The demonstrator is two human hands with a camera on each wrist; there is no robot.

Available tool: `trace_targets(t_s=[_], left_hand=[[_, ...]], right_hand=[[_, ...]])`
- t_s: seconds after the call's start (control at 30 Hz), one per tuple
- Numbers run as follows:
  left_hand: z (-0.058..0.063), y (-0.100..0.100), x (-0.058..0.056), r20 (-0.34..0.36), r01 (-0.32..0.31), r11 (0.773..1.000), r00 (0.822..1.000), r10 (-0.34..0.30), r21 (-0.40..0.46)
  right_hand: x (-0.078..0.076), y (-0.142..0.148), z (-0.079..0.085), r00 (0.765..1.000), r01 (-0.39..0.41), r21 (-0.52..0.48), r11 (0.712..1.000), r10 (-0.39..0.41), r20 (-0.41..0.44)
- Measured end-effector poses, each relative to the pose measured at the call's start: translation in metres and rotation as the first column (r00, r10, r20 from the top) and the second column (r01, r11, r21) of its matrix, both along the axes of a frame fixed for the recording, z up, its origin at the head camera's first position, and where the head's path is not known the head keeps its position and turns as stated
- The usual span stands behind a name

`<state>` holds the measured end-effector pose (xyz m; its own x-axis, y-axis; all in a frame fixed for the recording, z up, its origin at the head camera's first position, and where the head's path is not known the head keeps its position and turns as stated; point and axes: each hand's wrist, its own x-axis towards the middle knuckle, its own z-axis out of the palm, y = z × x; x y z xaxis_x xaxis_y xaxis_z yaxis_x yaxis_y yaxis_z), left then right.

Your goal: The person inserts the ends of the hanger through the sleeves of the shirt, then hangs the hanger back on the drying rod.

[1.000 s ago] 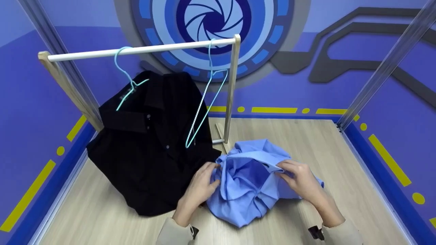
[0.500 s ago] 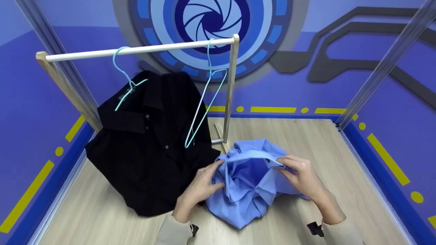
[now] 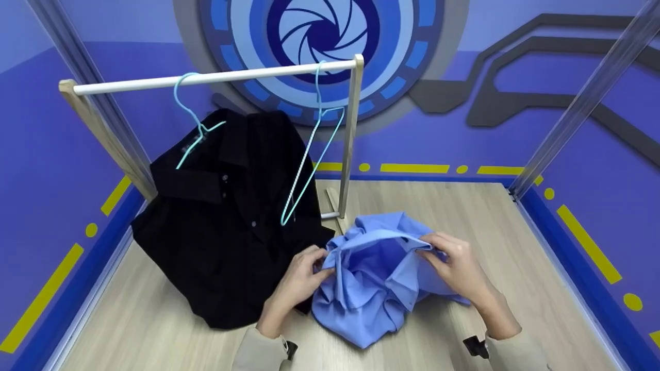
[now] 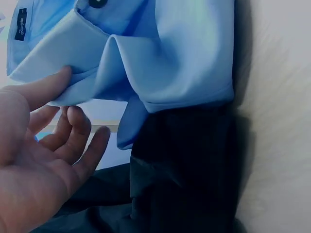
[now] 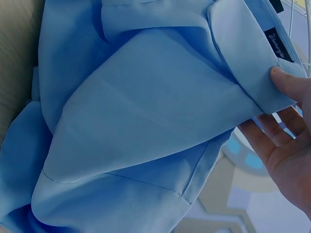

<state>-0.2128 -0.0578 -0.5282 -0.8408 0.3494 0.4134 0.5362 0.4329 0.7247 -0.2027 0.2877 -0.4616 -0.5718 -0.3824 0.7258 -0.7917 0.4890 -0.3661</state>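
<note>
A crumpled light blue shirt (image 3: 368,288) stands bunched on the wooden surface, its collar opening facing up. My left hand (image 3: 300,275) pinches the collar's left side between thumb and fingers; the left wrist view shows the thumb of that hand (image 4: 43,145) on top of the blue cloth and the fingers curled beneath. On the opposite side, my right hand (image 3: 456,263) pinches the right collar end. In the right wrist view, a black label (image 5: 279,45) shows inside the collar near the thumb of my right hand (image 5: 291,131).
A rack with a white rod (image 3: 232,76) stands at the left back. A black shirt (image 3: 206,247) hangs there on a light blue hanger (image 3: 188,105), beside my left hand. Another light blue hanger (image 3: 300,178) hangs bare near the rack's right post (image 3: 352,139).
My left hand's fingers have shifted from spread along the collar's left side to a pinch on it. My right hand keeps its hold, and the collar opening looks a little wider.
</note>
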Motion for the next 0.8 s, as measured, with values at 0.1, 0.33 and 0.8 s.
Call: trace_targets(t_s=[0.1, 0.33, 0.8], left_hand=[[0.002, -0.003, 0.0, -0.008, -0.019, 0.999, 1.0, 0.019, 0.051], [0.009, -0.009, -0.003, -0.024, -0.062, 0.992, 0.998, 0.065, 0.112], [0.027, -0.026, -0.009, 0.023, -0.047, 0.991, 0.999, 0.044, 0.124]], right_hand=[[0.0, -0.001, -0.001, 0.999, 0.031, -0.005, 0.999, -0.031, -0.004], [-0.001, -0.002, 0.001, 0.997, 0.071, -0.015, 0.997, -0.071, 0.011], [-0.006, -0.003, -0.004, 0.99, 0.126, 0.014, 0.992, -0.127, 0.054]])
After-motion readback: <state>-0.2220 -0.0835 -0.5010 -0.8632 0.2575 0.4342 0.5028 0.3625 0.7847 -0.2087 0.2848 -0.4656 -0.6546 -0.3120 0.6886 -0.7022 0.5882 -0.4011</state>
